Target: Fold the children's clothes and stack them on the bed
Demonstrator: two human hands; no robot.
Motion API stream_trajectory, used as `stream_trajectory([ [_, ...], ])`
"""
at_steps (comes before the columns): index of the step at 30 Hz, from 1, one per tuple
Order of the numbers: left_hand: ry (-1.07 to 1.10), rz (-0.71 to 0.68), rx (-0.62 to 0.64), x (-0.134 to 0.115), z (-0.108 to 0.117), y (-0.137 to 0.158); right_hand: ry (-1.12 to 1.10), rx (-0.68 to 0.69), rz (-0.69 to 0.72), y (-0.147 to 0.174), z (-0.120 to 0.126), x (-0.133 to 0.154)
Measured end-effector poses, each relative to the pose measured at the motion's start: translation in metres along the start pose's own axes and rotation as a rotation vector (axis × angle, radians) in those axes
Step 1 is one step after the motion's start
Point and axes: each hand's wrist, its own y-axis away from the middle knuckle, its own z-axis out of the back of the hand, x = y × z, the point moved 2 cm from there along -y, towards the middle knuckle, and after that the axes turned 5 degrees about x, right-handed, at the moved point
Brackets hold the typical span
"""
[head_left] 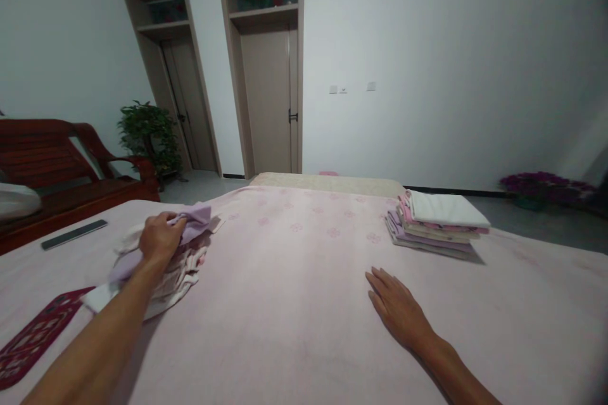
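While left hand [160, 237] grips lilac cloth [194, 220], right hand [398, 307] flat

Left hand [159, 237] was bunched around a lilac cloth [197, 218] on the loose pile [166, 275] at 9 o'clock, right hand [396, 307] flat on the pink sheet [294, 304], folded stack [437, 223] out at 2 o'clock.
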Motion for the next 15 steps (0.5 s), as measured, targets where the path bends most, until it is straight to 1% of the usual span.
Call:
stream_trajectory([
  [2, 0.13, -0.207, -0.055, -0.037, 0.001, 0.021, -0.013, 0.004, -0.002, 0.0, 0.0, 0.0],
  [3, 0.218, -0.331, -0.019, -0.056, -0.001, 0.035, -0.02, 0.006, -0.006, 0.001, 0.0, 0.0],
  [4, 0.31, -0.441, 0.063, -0.075, -0.003, 0.051, -0.025, 0.01, -0.011, 0.0, 0.001, 0.0],
  [5, 0.402, -0.531, 0.188, -0.092, -0.006, 0.069, -0.029, 0.016, -0.017, 0.0, 0.002, 0.001],
  [6, 0.486, -0.604, 0.345, -0.109, -0.01, 0.087, -0.03, 0.025, -0.023, 0.0, 0.004, 0.002],
  [9, 0.652, -0.737, 0.793, -0.145, -0.021, 0.138, -0.028, 0.067, -0.035, 0.001, 0.009, 0.005],
  [10, 0.672, -0.755, 0.881, -0.152, -0.025, 0.151, -0.026, 0.087, -0.037, 0.004, 0.011, 0.005],
  [11, 0.673, -0.771, 0.921, -0.156, -0.029, 0.163, -0.022, 0.107, -0.042, 0.007, 0.012, 0.005],
  [12, 0.655, -0.781, 0.911, -0.157, -0.035, 0.172, -0.016, 0.128, -0.055, 0.013, 0.013, 0.002],
  [15, 0.51, -0.822, 0.725, -0.146, -0.06, 0.191, 0.032, 0.154, -0.154, 0.035, 0.014, -0.012],
])
